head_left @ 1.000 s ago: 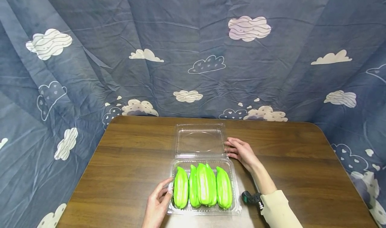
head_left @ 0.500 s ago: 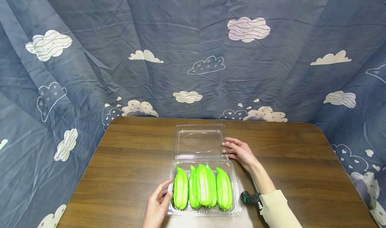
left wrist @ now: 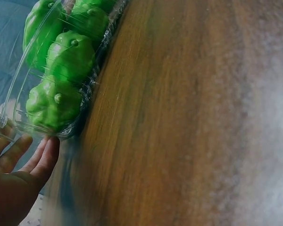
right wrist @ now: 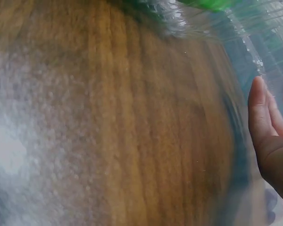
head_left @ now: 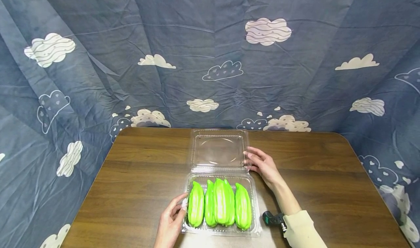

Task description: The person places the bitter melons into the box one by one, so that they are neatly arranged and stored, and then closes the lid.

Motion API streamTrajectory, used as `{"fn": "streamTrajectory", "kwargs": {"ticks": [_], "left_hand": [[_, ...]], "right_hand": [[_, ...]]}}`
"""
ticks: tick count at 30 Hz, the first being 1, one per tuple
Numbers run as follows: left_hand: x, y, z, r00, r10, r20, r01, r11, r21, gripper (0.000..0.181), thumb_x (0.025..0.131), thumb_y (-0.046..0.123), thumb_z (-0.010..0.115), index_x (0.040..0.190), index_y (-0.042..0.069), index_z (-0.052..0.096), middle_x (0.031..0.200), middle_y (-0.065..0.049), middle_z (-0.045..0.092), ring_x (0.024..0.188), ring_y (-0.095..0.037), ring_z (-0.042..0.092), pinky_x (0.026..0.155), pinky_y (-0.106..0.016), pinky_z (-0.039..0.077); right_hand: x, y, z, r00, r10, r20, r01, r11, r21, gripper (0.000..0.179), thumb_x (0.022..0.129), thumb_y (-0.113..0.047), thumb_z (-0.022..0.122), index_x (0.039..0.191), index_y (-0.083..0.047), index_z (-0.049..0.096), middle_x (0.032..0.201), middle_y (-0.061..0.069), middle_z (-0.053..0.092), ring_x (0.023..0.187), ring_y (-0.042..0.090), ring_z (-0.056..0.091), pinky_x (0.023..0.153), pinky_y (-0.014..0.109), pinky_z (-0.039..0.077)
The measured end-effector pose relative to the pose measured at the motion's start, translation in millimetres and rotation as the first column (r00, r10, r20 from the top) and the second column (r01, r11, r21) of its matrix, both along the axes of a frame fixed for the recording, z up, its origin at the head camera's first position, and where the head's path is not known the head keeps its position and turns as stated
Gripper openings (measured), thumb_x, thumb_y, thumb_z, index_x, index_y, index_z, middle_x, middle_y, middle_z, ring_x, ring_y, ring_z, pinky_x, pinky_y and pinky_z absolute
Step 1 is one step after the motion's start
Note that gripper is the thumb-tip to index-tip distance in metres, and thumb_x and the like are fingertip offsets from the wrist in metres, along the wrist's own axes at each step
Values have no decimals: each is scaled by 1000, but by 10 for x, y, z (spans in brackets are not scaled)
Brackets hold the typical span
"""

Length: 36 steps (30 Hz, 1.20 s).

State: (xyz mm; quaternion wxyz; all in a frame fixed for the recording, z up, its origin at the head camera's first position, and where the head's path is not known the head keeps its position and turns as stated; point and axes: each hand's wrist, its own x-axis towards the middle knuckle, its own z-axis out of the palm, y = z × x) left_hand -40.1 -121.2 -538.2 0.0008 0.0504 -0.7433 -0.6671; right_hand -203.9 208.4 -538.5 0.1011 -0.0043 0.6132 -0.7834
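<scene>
A clear plastic clamshell container (head_left: 257, 222) sits at the front of the table with its hinged lid (head_left: 219, 151) swung back. Several bright green, ribbed, chili-like vegetables (head_left: 243, 206) lie lengthwise in the base; one rests on top of the middle ones. My left hand (head_left: 169, 219) holds the base's left edge, and the left wrist view shows fingertips (left wrist: 51, 146) against the end wall. At the lid's right edge is my right hand (head_left: 265, 166), its fingers extended and fingertips touching the plastic. The right wrist view catches only part of that hand.
A brown wooden table (head_left: 141, 182) carries the container. Behind it hangs a blue cloth (head_left: 183, 87) with white clouds. A dark device (head_left: 273, 218) is strapped to the right wrist beside a cream sleeve (head_left: 302, 228).
The lid has tipped up slightly, its far edge higher in the head view. The right hand stays at the lid's edge. The left hand keeps its place; the head view has shifted a little.
</scene>
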Motion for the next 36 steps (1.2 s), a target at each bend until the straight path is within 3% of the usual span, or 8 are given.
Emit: {"fn": "streamTrajectory", "kwargs": {"ticks": [6, 11, 16, 24, 36], "left_hand": [[1, 10, 3, 1000, 0, -10, 0, 1000, 2, 42, 94, -1, 58, 135, 9, 57, 112, -18, 67, 97, -19, 65, 81, -26, 52], [10, 10, 1, 1000, 1, -23, -1, 1000, -4, 41, 94, -1, 58, 135, 8, 57, 110, -18, 68, 96, -17, 65, 81, -25, 52], [13, 10, -6, 999, -2, -35, 1, 1000, -7, 41, 95, -1, 58, 135, 6, 57, 107, -18, 69, 94, -16, 65, 79, -26, 52], [9, 22, 3, 1000, -8, -5, 8, 1000, 2, 42, 95, 0, 56, 137, 7, 55, 111, -21, 67, 94, -18, 66, 78, -27, 53], [2, 32, 7, 1000, 1, 18, -2, 1000, 4, 43, 95, 0, 57, 137, 9, 55, 109, -19, 68, 93, -19, 65, 77, -27, 52]], "right_hand": [[14, -3, 49, 997, -26, -69, 24, 999, -36, 50, 98, -2, 56, 143, 9, 38, 127, 21, 60, 90, 17, 67, 77, 33, 56], [22, 8, 85, 996, -32, -89, 32, 1000, -2, 51, 97, -5, 59, 144, 5, 40, 133, 20, 57, 95, 19, 67, 79, 34, 56], [45, 34, 116, 992, -8, -127, 8, 1000, 5, 52, 98, -10, 60, 144, 4, 40, 137, 18, 55, 99, 21, 66, 82, 37, 55], [111, 89, 202, 981, 37, -191, -44, 999, -30, 51, 98, 1, 56, 146, 6, 38, 142, 24, 49, 107, 25, 64, 86, 41, 54], [186, 145, 339, 965, 93, -246, -81, 995, 61, 54, 96, 0, 59, 146, 4, 39, 143, 25, 45, 114, 26, 60, 91, 43, 51]]}}
